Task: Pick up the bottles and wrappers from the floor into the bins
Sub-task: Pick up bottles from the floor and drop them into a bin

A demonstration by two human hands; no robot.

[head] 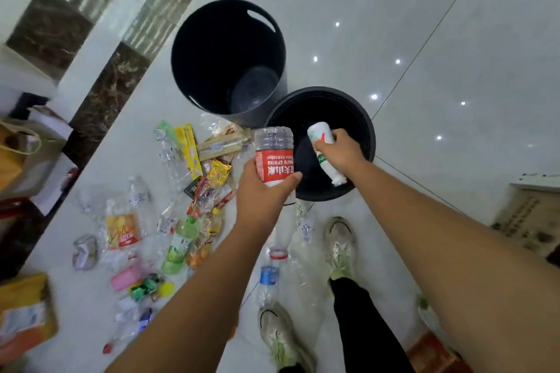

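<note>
Head view, looking steeply down: we see a pale, glossy tiled floor (424, 24) filling most of the frame, with two bare forearms stretched forward from the bottom edge. Our landmark is a round black plastic bin (348, 106) near the centre, open at the top. Just beyond its left side stands a taller black plastic bin with handle slots (212, 63); we cannot tell whether the two touch.

Left of the round bin, and extending toward us, a scatter of clear plastic bottles and coloured wrappers (181, 206) lies on the floor. On our side of the round bin are two pale worn trainers (339, 247), one just below its rim, the other well nearer to us.

The left hand (263, 191) is at the round bin's left rim. Its fingers and thumb are wrapped round a clear ribbed plastic bottle with a red label (274, 154), held base up so the label reads upside down. The right hand (342, 151) is over the round bin's opening. Its fingers are closed round a small white plastic bottle with green and red print (319, 135), tilted with its cap end toward us.

Between the trainers, a clear bottle with a blue label and red neck ring (269, 275) lies on the floor. Within the scatter left of the round bin, we pick out a green-labelled bottle (178, 247), a long yellow wrapper (189, 148) and a small pink packet (125, 277).
</note>
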